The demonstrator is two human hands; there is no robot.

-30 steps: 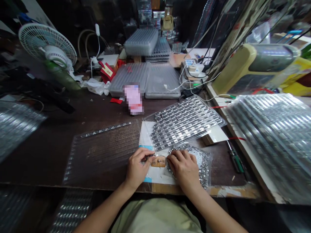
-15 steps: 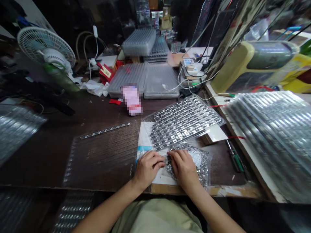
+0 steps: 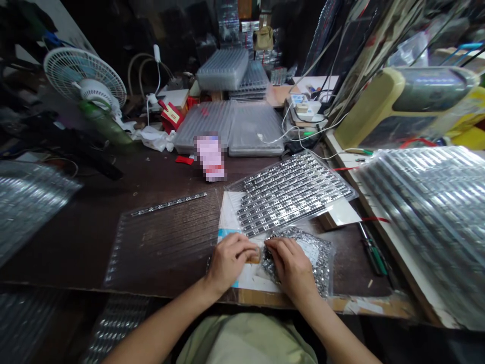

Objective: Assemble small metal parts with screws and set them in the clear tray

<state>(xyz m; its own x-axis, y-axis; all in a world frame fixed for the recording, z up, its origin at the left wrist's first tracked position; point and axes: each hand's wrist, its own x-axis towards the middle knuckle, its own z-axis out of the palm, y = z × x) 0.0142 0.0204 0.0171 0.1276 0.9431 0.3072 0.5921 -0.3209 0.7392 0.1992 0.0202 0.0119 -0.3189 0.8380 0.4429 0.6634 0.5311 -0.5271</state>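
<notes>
My left hand (image 3: 229, 260) is closed, its fingers bent over a small orange-brown block (image 3: 254, 257) that lies on a white sheet (image 3: 248, 278). Whatever those fingers pinch is hidden. Beside it my right hand (image 3: 291, 260) rests on a clear bag of small metal parts (image 3: 320, 263), thumb and fingertips together near the bag's left edge; anything between them is too small to make out. Behind the hands lies a clear ridged tray (image 3: 293, 192) filled with rows of metal connector-like pieces. On the left, another clear tray (image 3: 166, 237) carries one row of pieces (image 3: 168, 203) along its far edge.
Stacked filled trays (image 3: 424, 217) stand on the right, next to a green-handled screwdriver (image 3: 375, 255). Closed clear trays (image 3: 255, 129) and a blurred pink item (image 3: 211, 157) lie at the back. A fan (image 3: 89, 81) stands back left. Loose white cable (image 3: 326, 129) crosses the back right.
My left hand has moved right and turned over the orange-brown block, covering most of it. My right hand stays at the bag, its fingertips slightly shifted. The view has shifted a little.
</notes>
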